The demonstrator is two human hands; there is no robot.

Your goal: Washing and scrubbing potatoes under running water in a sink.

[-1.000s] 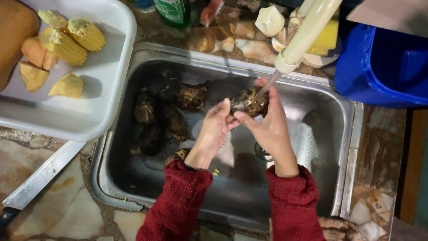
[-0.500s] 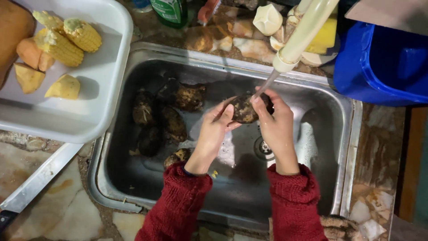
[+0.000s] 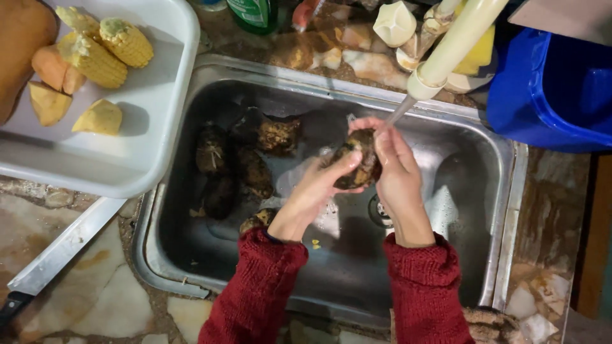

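Two red sleeves [image 3: 261,286] reach up from the bottom edge over a steel sink [image 3: 191,267]. The left hand [image 3: 312,194] and right hand [image 3: 395,172] meet above the drain, both with fingers wrapped around one dark, muddy root [image 3: 358,162]: the left thumb presses on its front, and the right palm and fingers cup its right side. A thin stream of water from the pale tap [image 3: 446,48] falls onto the top of the root. Left of the hands, more muddy roots [image 3: 245,165] lie in a cluster on the sink floor. A knife [image 3: 60,251] lies on the stone counter at lower left. Farther back, a white tray [image 3: 146,146] holds corn [image 3: 105,54] and orange pieces [image 3: 54,73]. A blue tub [image 3: 548,83] stands at upper right.
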